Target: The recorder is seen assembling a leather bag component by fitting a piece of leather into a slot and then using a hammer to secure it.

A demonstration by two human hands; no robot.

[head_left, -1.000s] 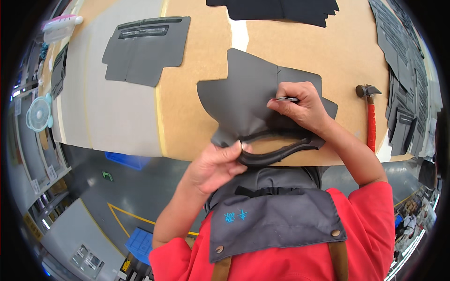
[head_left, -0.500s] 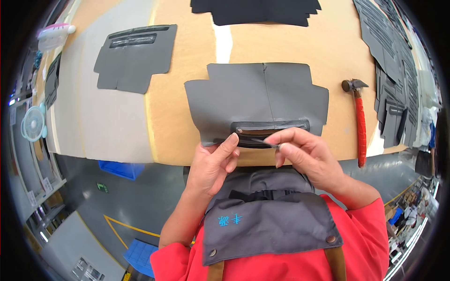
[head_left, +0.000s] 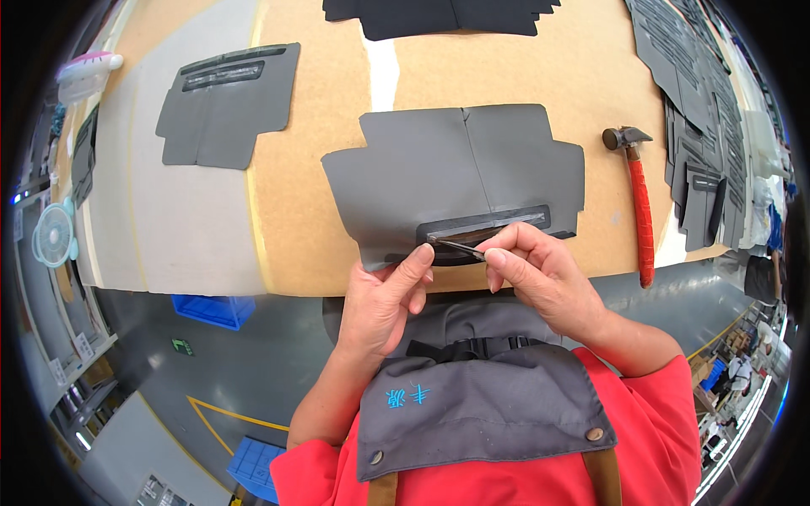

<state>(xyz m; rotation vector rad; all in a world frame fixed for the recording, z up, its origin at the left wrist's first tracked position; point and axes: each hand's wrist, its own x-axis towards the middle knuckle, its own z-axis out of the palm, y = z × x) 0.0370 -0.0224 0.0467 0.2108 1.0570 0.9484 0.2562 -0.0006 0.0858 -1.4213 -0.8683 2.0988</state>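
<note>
A grey sheet panel [head_left: 413,173] with stepped corners and a creased middle lies at the table's front edge. Along its near side runs a black-framed slot [head_left: 523,221] with a brownish opening. My left hand [head_left: 384,299] grips the panel's near edge by the slot's left end, thumb on top, other fingers partly hidden beneath. In my right hand [head_left: 540,274], slim dark tweezers [head_left: 460,247] are pinched between thumb and fingers. Their tips reach the slot's left end, close to my left thumb.
A hammer [head_left: 639,202] with a red-wrapped handle lies to the right, beside stacked grey panels [head_left: 700,126]. Another grey panel [head_left: 224,114] rests at left, a black piece [head_left: 439,15] at the far side. A small fan [head_left: 54,234] stands at the left edge.
The tweezers' tips have moved left onto the slot's left end, and my right hand has shifted slightly with them. My left hand keeps its grip. The whole view has shifted slightly.
</note>
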